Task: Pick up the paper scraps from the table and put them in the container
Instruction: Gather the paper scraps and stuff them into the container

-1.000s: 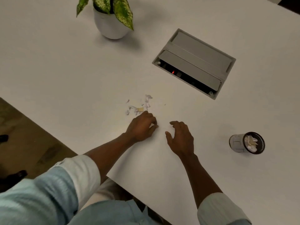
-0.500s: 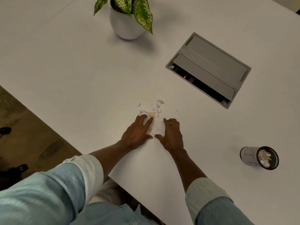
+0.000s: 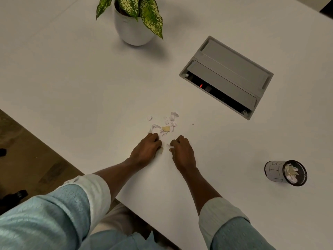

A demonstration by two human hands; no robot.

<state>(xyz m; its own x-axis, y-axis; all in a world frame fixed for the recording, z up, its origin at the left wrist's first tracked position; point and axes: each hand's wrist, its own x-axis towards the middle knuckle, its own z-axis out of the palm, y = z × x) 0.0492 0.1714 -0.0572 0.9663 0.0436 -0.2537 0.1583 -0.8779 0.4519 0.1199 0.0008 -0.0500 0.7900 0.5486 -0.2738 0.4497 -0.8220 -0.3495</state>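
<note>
The tabletop (image 3: pixel 75 83) was a broad, smooth, matte white slab, and the step in hand looked like gathering: both hands worked at the near edge of the litter, with nothing yet carried off. At about one o'clock from the hands a grey rectangular hatch (image 3: pixel 228 74) was sunk into the surface, its flap raised over a dark slot with a small red light. At eleven o'clock stood a rounded white pot (image 3: pixel 132 31) of speckled green leaves. The left hand (image 3: pixel 146 150) lay knuckles up, its grip curled closed, with a tan sliver showing at its thumb side. The right hand (image 3: pixel 182 152) was curled likewise, pinching a white bit at its fingertips. At four o'clock, well apart, the container (image 3: pixel 275 172), a small dark-rimmed paper-wrapped cup, already held scraps. The paper scraps (image 3: pixel 165 123), thin torn white flakes and one tan piece, lay at twelve o'clock, just beyond the knuckles. Next would come a carry to the cup; such light flakes would slip out of loose fingers.
</note>
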